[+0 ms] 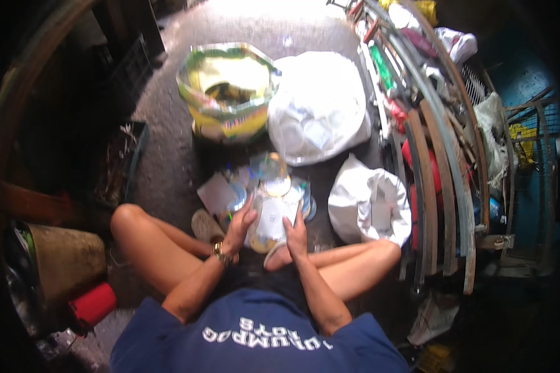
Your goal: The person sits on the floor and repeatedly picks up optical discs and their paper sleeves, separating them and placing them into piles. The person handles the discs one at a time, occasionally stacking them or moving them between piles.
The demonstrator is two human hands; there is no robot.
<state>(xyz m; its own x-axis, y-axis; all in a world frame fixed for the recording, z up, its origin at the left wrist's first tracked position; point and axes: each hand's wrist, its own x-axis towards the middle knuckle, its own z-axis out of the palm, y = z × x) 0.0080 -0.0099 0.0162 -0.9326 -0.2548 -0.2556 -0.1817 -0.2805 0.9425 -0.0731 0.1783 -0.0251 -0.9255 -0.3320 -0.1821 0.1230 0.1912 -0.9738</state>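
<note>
Your navy T-shirt (pixel 162 339) fills the near edge, lettered in white; beyond it, your two hands meet over a white square sleeve (pixel 271 213), which lies between them, above a spread of loose discs (pixel 276 185). Your right hand (pixel 296 233) grasps its right side, thumb on the face; your left hand (pixel 238 229) is at or just beside the left edge, and whether those fingers pinch it, you cannot tell from here. With a nearly square outline, the sleeve shows no clear long axis; its face is turned up toward you, and your right hand is the nearer.

Your left knee (pixel 128 217) and right knee (pixel 389 250) bound the sides; ahead stand a yellow-and-green sack (pixel 230 128) and a large white sack (pixel 342 148), edge against edge; a smaller white sack (pixel 347 208) sits to the right, beyond the pile; to the left, dark floor (pixel 162 177) gives your arm room.
</note>
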